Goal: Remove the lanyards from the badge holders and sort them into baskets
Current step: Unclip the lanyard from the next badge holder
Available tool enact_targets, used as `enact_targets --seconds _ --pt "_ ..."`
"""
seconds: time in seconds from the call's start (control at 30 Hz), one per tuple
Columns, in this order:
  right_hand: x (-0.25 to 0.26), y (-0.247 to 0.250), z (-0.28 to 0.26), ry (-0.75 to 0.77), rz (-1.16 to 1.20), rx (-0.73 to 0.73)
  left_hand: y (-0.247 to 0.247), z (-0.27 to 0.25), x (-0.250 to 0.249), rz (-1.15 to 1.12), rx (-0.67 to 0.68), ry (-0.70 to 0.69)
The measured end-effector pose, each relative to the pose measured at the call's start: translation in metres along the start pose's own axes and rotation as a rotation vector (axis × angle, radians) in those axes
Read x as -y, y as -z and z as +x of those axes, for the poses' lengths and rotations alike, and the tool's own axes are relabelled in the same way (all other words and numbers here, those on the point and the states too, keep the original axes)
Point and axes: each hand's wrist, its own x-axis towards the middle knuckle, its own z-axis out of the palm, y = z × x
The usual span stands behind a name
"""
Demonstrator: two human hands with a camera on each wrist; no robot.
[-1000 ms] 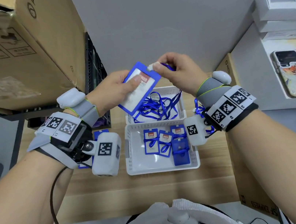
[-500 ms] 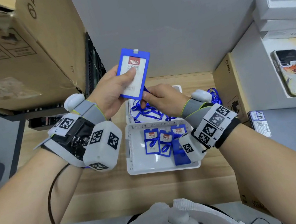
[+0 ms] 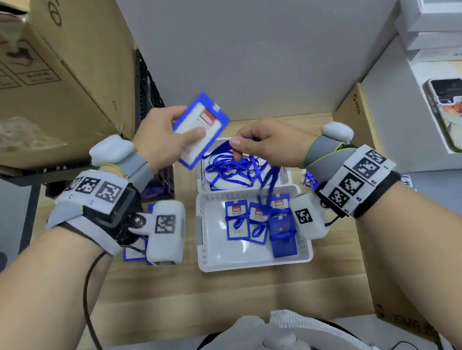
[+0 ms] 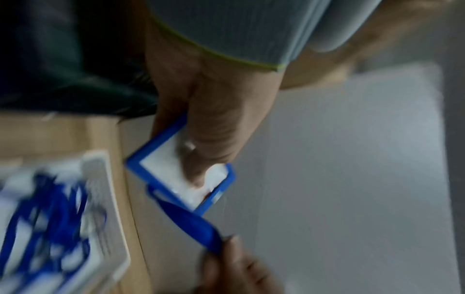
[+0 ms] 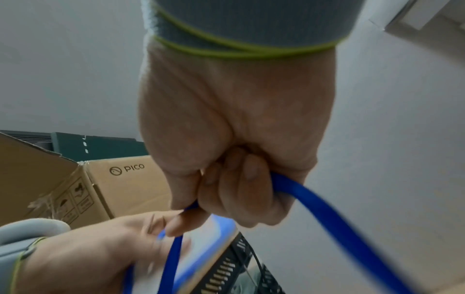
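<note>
While both hands work above the light wooden tabletop (image 3: 160,311), the near white perforated plastic basket (image 3: 203,239) already holds several blue-framed badge holders, some apparently with blue loops on them, and the far white perforated basket (image 3: 200,176) holds a tangle of loose blue lanyards (image 3: 226,172); sorting is judged well under way but unfinished. More holders lie on the table to the left, partly hidden by the left wrist unit. The left hand (image 3: 159,143) grips a blue-framed plastic badge holder with a white card (image 3: 201,128), thumb across its face, raised above the far basket. The right hand (image 3: 267,145) is clamped on a flat blue lanyard strap (image 3: 268,182), which trails toward the near basket. The head view does not show whether strap and holder are joined. The left wrist view, though blurred, shows the strap reaching the holder's edge; separation cannot be confirmed. The right wrist view shows the strap passing through the closed fist.
</note>
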Motion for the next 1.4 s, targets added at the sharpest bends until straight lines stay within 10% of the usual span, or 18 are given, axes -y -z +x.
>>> enact_targets --seconds 0.13,0.37,0.7,0.87,1.03,1.2,1.4 --pt "0.008 0.014 0.003 0.044 -0.031 -0.035 -0.005 -0.007 -0.017 0.499 0.253 -0.103" --pt "0.008 0.018 0.011 0.042 0.03 -0.139 -0.01 -0.018 -0.033 0.192 0.356 -0.114" --pt "0.005 -0.011 0.002 0.034 0.057 -0.063 -0.005 -0.01 -0.031 -0.449 -0.146 0.002" --pt "0.022 -0.008 -0.004 0.085 -0.06 0.057 0.0 -0.002 -0.012 -0.052 -0.271 0.039" --pt "0.03 0.019 -0.002 0.096 -0.082 -0.011 0.003 -0.01 -0.018 0.388 0.071 -0.094" --pt "0.024 0.033 0.001 0.048 0.033 -0.167 0.001 -0.019 -0.039 0.095 0.281 -0.134" --pt "0.003 0.017 0.006 0.042 0.232 -0.219 0.0 -0.017 -0.039 -0.399 0.049 -0.073"
